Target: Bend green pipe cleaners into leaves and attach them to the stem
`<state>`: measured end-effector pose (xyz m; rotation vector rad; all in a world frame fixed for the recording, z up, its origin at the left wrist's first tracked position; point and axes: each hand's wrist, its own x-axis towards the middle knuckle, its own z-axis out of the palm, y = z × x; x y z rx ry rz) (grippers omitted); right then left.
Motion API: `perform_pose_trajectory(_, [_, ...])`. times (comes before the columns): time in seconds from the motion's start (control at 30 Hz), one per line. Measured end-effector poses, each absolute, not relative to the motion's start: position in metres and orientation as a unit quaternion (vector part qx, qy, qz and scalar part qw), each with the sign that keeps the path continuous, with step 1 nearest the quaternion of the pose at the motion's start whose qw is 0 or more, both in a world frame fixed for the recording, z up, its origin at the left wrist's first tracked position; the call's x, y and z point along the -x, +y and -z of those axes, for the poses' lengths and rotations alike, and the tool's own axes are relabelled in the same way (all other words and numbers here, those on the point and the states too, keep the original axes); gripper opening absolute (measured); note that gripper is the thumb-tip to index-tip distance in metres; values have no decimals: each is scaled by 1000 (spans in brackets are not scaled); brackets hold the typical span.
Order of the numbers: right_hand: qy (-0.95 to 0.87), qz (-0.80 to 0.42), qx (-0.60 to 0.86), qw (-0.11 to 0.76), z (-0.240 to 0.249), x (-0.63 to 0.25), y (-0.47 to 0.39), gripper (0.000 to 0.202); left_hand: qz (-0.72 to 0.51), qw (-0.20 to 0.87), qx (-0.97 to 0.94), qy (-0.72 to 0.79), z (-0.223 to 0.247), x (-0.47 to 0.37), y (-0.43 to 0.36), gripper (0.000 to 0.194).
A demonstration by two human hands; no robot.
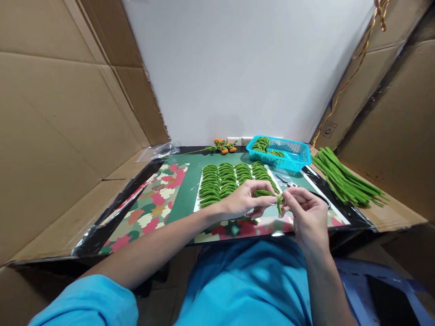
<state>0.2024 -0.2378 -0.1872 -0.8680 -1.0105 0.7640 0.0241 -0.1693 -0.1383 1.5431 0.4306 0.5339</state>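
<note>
Between my two hands is a green pipe cleaner leaf [263, 193], a looped shape with a short end hanging down. My left hand [245, 199] pinches the looped part between thumb and fingers. At its right end, my right hand [306, 209] has thumb and fingertips closed on the stem. Just beyond my hands, several columns of similar green leaves [210, 181] lie on a white sheet [197, 206]. Part of the nearest rows is hidden behind my left hand. Scissors [288, 182] lie behind my right hand, partly covered by it.
A blue plastic basket [299, 162] holding some green leaves stands at the back right. Long green pipe cleaners [343, 176] lie bundled at the right. Orange flowers [224, 148] on stems rest near the wall. Cardboard panels [68, 113] enclose both sides.
</note>
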Motion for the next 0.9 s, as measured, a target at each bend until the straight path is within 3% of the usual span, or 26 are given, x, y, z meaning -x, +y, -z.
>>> perform_pose_trajectory(0.2, [-475,-303,408,718,185,-201,-243,19,-259,654,-675,222,138,-27,-167,44])
perform_pose_trajectory(0.33, [-509,-303,407,696,182,-202,-248,31,-262,635,-689,232,141,-27,-166,45])
perform_pose_trajectory(0.7, [-513,-243,452,688,188,-194,-246,23,-280,450,-813,242,148,-23,-167,33])
perform_pose_trajectory(0.9, [-520,-205,456,692,193,-184,-247,21,-293,530,-753,256,144,-24,-167,38])
